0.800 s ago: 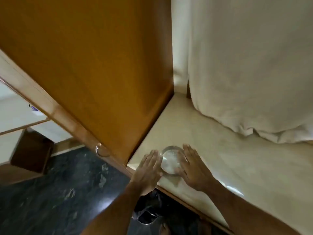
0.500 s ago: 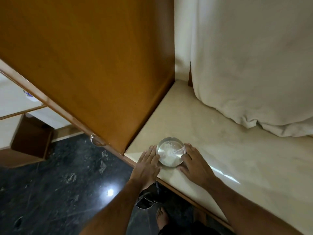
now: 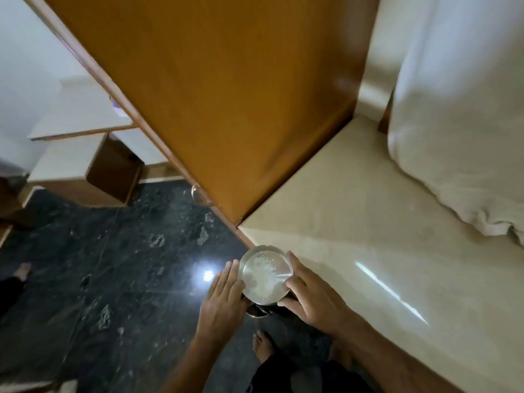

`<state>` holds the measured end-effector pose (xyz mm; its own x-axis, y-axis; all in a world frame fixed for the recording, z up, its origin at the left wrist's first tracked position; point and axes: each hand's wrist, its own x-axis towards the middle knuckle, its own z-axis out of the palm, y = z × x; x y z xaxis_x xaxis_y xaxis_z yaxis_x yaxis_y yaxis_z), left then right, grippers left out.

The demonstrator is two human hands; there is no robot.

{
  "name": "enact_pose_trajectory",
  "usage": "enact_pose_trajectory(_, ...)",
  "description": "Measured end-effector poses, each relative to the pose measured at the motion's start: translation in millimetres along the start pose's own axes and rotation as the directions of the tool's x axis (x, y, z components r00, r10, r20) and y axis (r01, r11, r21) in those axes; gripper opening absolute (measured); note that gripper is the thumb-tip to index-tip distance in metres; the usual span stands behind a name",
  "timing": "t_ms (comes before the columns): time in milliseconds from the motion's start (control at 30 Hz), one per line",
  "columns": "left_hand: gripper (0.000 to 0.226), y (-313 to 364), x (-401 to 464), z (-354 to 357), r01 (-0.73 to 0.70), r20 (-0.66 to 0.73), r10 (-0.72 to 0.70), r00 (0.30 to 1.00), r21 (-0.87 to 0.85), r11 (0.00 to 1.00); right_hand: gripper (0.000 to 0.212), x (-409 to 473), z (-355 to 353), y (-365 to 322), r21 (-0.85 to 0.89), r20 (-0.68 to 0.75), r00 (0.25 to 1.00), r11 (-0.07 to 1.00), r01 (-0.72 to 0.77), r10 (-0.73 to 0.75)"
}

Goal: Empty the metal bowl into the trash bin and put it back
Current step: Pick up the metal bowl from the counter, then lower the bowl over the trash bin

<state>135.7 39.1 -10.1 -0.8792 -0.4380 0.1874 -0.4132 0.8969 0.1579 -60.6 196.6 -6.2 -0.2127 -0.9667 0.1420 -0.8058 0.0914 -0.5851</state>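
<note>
You held a shiny metal bowl [image 3: 266, 275] with white grains inside. The worktop [image 3: 354, 236] looked like smooth, glossy cream stone, the floor [image 3: 113, 265] polished dark speckled stone, the door [image 3: 226, 95] satin wood, the curtain [image 3: 459, 123] matt cloth.

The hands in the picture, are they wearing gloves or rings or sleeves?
No. The left hand and the right hand are bare: no gloves, no rings or watch that I can see. Both forearms are uncovered right down to the picture's edge, so no sleeves show either.
</note>
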Motion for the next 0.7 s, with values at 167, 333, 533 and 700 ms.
enact_pose_trajectory(167,0.037,-38,-70,10,0.110,0.073,-0.109,0.991,0.001,0.994,0.037,3,63,-31,-0.010,0.123,0.989,0.996,0.087,-0.085)
enact_pose_trajectory(333,0.044,-86,-105,64,0.090,0.178,-0.077,0.981,-0.066,0.994,0.043,1,138,-42,0.056,0.221,0.969,0.991,-0.122,0.107)
enact_pose_trajectory(533,0.064,-139,-105,164,0.026,0.413,0.033,0.910,-0.135,0.991,0.043,7,212,-24,-0.141,0.174,0.941,0.953,-0.266,0.289)
enact_pose_trajectory(700,0.089,-165,-100,250,0.144,0.521,0.015,0.853,-0.264,0.954,0.044,8,284,35,-0.240,0.264,0.897,0.925,-0.296,0.355)
